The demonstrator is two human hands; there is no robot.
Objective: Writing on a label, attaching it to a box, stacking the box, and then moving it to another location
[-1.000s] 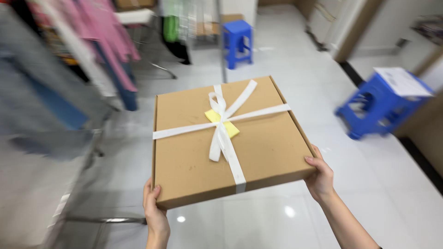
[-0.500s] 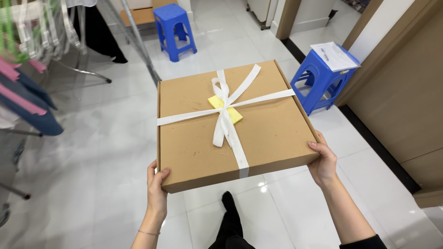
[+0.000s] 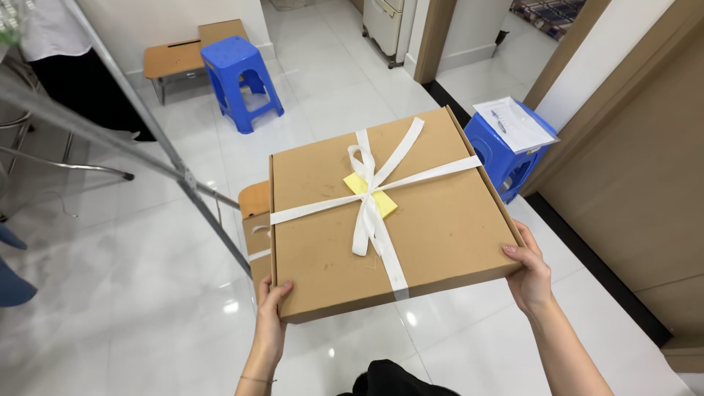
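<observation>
I hold a flat brown cardboard box level in front of me above the floor. A white ribbon crosses it and is tied in a bow over a small yellow tag. My left hand grips the near left corner from below. My right hand grips the near right corner, fingers on the box's edge.
A second ribboned cardboard box sits on the white tiled floor under the held one. A blue stool stands at the back, another blue stool with papers at the right by a wooden wall. A metal clothes rack slants across the left.
The view has swung right and forward with the box still held. The second box on the floor has come into sight, and the hanging clothes have slid out to the left.
</observation>
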